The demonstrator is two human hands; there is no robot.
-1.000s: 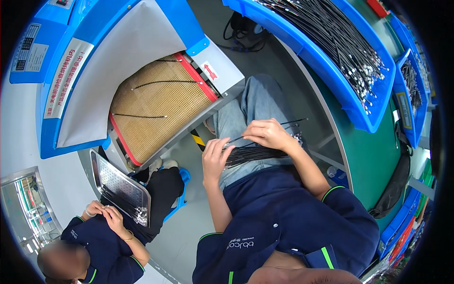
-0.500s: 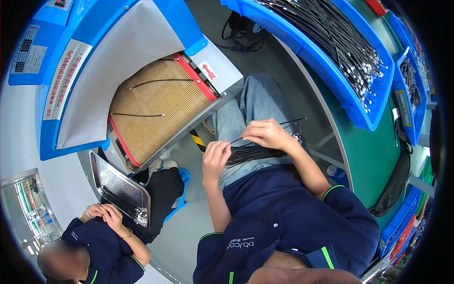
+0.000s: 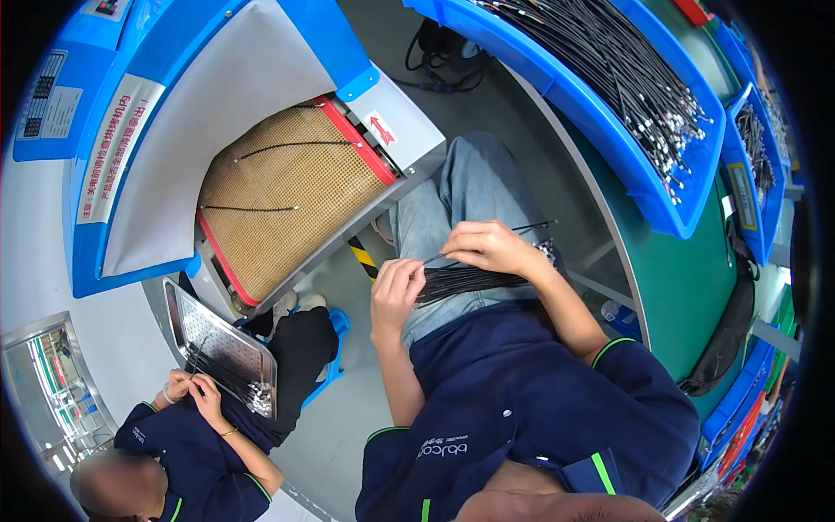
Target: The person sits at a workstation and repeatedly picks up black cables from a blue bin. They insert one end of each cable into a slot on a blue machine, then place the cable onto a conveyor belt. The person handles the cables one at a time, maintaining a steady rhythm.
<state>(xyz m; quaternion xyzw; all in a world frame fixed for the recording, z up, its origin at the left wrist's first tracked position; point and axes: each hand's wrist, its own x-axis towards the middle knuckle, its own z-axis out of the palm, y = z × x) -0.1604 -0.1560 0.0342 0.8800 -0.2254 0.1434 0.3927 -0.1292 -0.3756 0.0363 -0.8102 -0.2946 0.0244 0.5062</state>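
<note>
A thin black cable (image 3: 532, 227) runs between my two hands above my lap. My left hand (image 3: 397, 291) pinches one end of it between thumb and fingertips. Closed on it further along is my right hand (image 3: 491, 247), and the other end sticks out to the right past my knuckles. Under both hands a bundle of similar black cables (image 3: 465, 282) lies across my thighs, with pale connectors (image 3: 546, 250) at its right end. My fingers hide the cable's left tip.
At upper left, a blue-and-white machine has a mesh conveyor belt (image 3: 278, 191) carrying several cables. A blue bin (image 3: 687, 196) full of cables stands on the green table (image 3: 670, 278) at right. Lower left, a seated co-worker (image 3: 196, 452) handles cables over a perforated metal tray (image 3: 191, 317).
My hands stay nearly in place, while the cable's right end has shifted slightly. The co-worker's hands have moved a little, and a cable now stands up from them.
</note>
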